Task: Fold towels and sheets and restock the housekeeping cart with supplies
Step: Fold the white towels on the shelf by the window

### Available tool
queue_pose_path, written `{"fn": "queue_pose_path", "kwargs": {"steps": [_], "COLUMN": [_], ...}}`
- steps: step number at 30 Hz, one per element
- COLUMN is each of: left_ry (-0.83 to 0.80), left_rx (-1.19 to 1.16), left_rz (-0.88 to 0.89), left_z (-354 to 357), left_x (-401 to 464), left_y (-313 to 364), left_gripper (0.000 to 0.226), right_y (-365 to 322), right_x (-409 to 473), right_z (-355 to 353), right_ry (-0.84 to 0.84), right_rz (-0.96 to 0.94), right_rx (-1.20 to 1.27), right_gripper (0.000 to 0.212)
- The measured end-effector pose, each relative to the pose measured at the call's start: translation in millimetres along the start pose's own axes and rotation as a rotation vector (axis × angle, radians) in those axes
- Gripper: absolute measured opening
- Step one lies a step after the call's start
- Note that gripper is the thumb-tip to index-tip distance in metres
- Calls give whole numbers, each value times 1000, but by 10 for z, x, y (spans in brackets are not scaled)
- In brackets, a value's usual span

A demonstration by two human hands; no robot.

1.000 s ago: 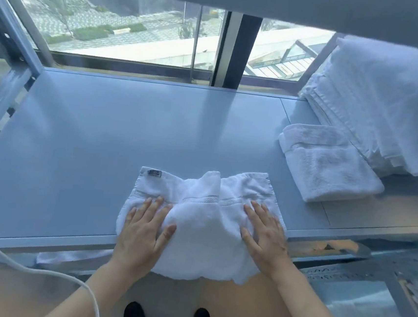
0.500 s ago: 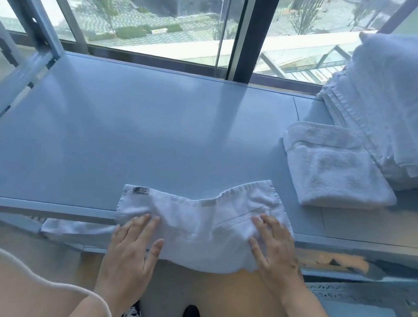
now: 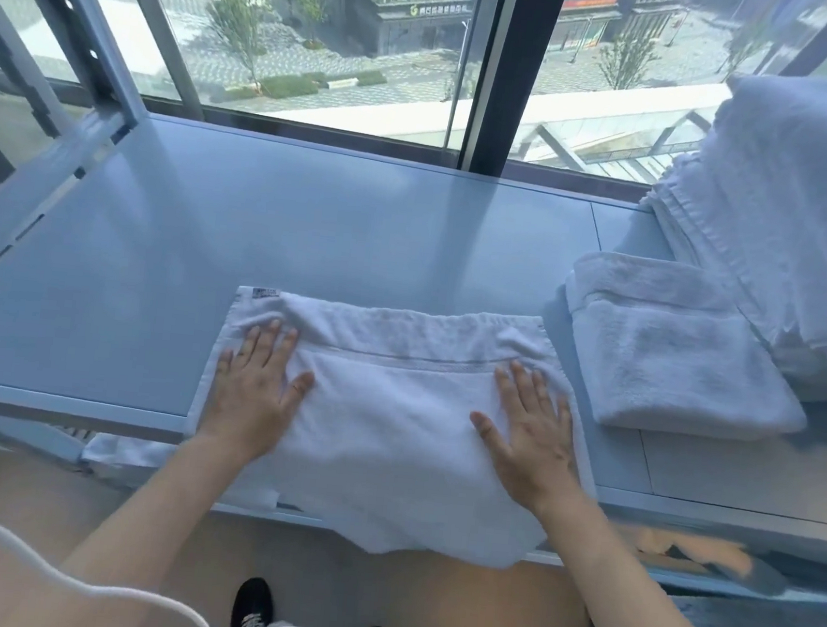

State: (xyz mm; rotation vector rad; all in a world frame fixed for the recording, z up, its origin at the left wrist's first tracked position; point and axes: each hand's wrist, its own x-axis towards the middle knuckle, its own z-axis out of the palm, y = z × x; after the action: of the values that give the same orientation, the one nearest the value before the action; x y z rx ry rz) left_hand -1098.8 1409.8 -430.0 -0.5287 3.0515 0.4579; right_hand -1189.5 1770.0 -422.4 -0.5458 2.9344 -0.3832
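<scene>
A white towel (image 3: 387, 412) lies across the front edge of the grey-blue shelf (image 3: 308, 232), its near part hanging over the edge. A small label shows at its far left corner. My left hand (image 3: 255, 389) presses flat on the towel's left side with straight fingers. My right hand (image 3: 532, 426) presses flat on its right side. To the right lies a folded white towel (image 3: 675, 358).
A tall stack of white linen (image 3: 789, 223) fills the shelf's right end. A metal rack upright (image 3: 60, 26) stands at the left. Windows run behind the shelf. More white cloth (image 3: 120, 457) hangs below the shelf's edge. My shoes (image 3: 251, 616) stand on the floor.
The towel went from bunched up to spread flat and wide on the shelf. Both my hands moved apart, to its left and right sides. The camera tilted upward.
</scene>
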Motion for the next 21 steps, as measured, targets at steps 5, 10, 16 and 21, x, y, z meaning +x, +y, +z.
{"fn": "queue_pose_path", "kwargs": {"steps": [5, 10, 16, 21], "left_ry": [-10, -28, -6, 28], "left_rx": [26, 34, 25, 50], "left_rz": [16, 17, 71, 93], "left_z": [-49, -86, 18, 118], "left_x": [791, 1033, 172, -556], "left_y": [16, 60, 39, -134], "left_gripper": [70, 71, 77, 78], "right_y": [-71, -155, -138, -9], "right_x": [651, 908, 30, -592], "right_z": [-31, -74, 64, 209], "right_ry": [52, 58, 67, 86], "right_rz": [97, 113, 38, 49], "right_rx": [-18, -33, -34, -67], "right_gripper": [76, 74, 78, 73]}}
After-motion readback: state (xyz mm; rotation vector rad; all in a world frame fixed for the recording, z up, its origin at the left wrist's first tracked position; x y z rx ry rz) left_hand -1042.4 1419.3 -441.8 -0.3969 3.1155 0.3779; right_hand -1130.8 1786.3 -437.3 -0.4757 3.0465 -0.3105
